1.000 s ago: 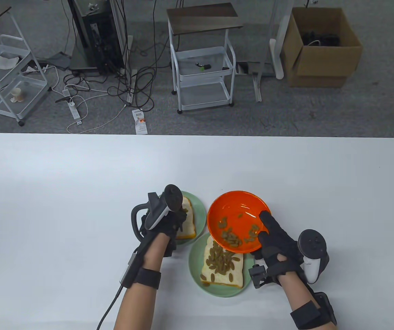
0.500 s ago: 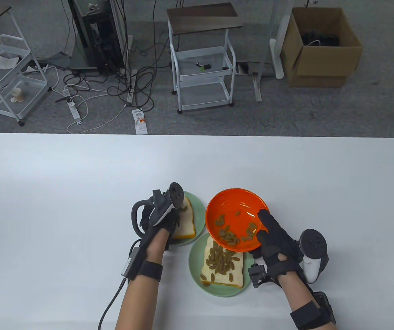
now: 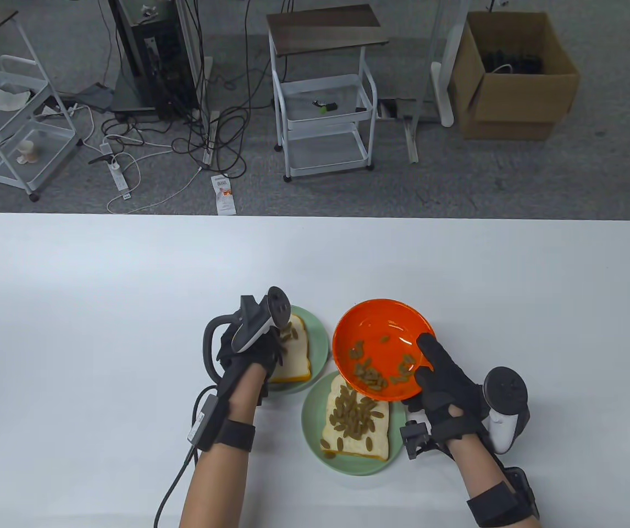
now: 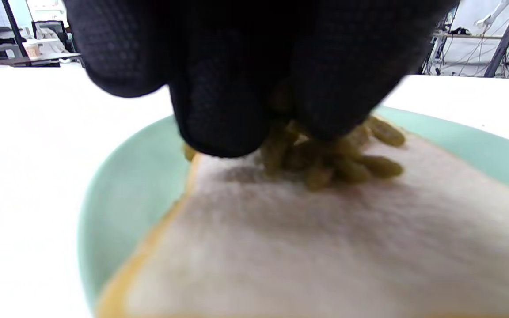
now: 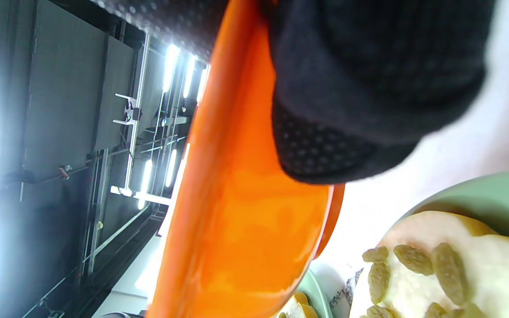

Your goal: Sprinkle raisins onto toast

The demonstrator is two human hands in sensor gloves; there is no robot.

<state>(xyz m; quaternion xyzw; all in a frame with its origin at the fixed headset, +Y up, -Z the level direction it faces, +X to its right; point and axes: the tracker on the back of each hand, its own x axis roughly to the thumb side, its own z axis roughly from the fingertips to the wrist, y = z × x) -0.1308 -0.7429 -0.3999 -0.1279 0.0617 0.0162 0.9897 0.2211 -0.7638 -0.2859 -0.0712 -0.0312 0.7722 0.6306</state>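
My right hand (image 3: pixel 444 379) grips the rim of an orange bowl (image 3: pixel 383 330) and holds it tilted over the near toast (image 3: pixel 359 434), which is covered with raisins (image 3: pixel 353 412) and lies on a green plate (image 3: pixel 315 440). More raisins (image 3: pixel 370 377) lie at the bowl's low edge. My left hand (image 3: pixel 282 344) hovers over a second toast (image 3: pixel 296 360) on another green plate (image 3: pixel 321 338). In the left wrist view my fingertips (image 4: pixel 219 115) pinch a clump of raisins (image 4: pixel 334 163) that touches the toast (image 4: pixel 303 247). The right wrist view shows the bowl's underside (image 5: pixel 237 198).
The white table (image 3: pixel 100 308) spreads wide on every side of the two plates. Beyond its far edge, on the floor, stand white carts (image 3: pixel 323 118), cables and a cardboard box (image 3: pixel 513 77).
My left hand has shifted slightly left over the second toast, and raisins now show on that toast. The bowl has moved a little to the right.
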